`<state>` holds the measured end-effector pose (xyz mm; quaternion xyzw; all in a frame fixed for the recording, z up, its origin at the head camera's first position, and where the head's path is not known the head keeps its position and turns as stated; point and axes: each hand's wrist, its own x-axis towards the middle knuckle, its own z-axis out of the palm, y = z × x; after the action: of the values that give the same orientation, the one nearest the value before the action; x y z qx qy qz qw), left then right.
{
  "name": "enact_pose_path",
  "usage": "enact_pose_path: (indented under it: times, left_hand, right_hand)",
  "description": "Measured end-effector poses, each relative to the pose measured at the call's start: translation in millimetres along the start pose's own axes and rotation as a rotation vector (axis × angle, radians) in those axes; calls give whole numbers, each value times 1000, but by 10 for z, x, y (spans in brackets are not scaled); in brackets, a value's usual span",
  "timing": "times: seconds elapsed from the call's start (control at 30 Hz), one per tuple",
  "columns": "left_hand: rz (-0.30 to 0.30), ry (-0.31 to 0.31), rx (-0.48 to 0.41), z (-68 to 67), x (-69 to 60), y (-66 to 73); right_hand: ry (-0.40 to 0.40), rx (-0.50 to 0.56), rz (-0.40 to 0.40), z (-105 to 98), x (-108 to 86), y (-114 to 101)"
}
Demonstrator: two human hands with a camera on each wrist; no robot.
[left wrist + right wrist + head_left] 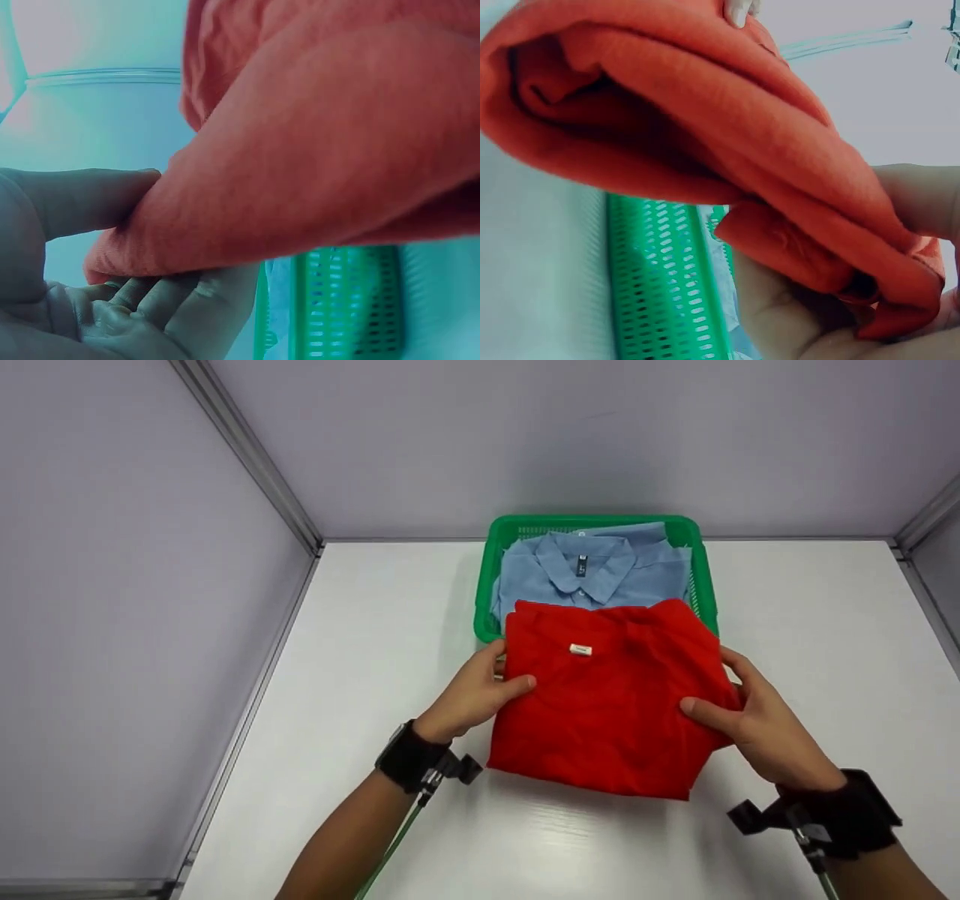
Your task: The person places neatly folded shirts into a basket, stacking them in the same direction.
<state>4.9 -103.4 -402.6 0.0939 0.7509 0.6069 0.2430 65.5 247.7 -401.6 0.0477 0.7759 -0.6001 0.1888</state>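
A folded red shirt (pixel 600 705) with a small white neck label is held up over the table, its far edge overlapping the front of a green basket (pixel 709 600). My left hand (pixel 476 686) grips its left side, thumb on top and fingers beneath. On the right side my right hand (pixel 765 720) pinches the folded layers the same way; the right wrist view shows the loose layers of the red cloth (pixel 780 157) between thumb and fingers. Inside the basket lies a folded light blue collared shirt (pixel 525 570), its lower part hidden by the red one.
The basket stands against the back wall (pixel 420 450) of a white table (pixel 360 660). A grey-framed side panel (pixel 135 622) borders the table on the left, and another panel edge (pixel 930 532) stands at the right. Both wrists wear black straps with small cameras.
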Motion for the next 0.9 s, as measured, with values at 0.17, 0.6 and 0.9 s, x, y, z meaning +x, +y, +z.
enact_pose_path:
  times: [0.17, 0.6, 0.9]
  left_hand:
    - [7, 22, 33, -60, 123, 79]
    - [-42, 115, -110, -283, 582, 207]
    - [-54, 211, -139, -361, 788, 214]
  right_hand:
    - [5, 33, -63, -34, 126, -67]
    - [3, 298, -56, -242, 586, -237]
    - [7, 361, -12, -257, 956, -381]
